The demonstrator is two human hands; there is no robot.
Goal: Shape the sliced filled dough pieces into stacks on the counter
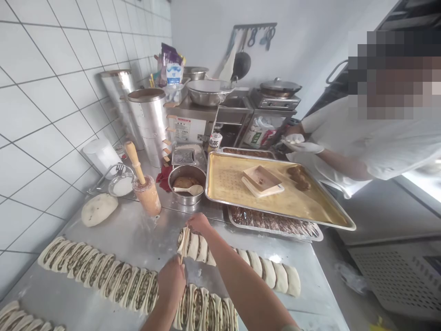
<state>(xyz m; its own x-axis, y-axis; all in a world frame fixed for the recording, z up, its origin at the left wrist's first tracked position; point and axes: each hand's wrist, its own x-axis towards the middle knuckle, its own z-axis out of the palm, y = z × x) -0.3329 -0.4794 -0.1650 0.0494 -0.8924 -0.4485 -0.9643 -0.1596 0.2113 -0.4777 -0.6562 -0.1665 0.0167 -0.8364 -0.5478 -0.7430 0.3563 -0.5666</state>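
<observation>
My left hand and my right hand are both closed on the ends of a thin wooden chopstick. The chopstick lies across the left end of a row of cut, filled dough rolls; my right forearm hides part of that row. My right hand is at the far end of the stick, my left at the near end. Nearer me, a long row of pressed rolls shows its green-flecked filling in layers. My left hand and wrist cover part of this row.
A dough lump, a wooden rolling pin and a metal pot with a wooden spoon stand behind. A large tray overlaps a film-covered tray at right. Another person in white stands beyond, wearing gloves.
</observation>
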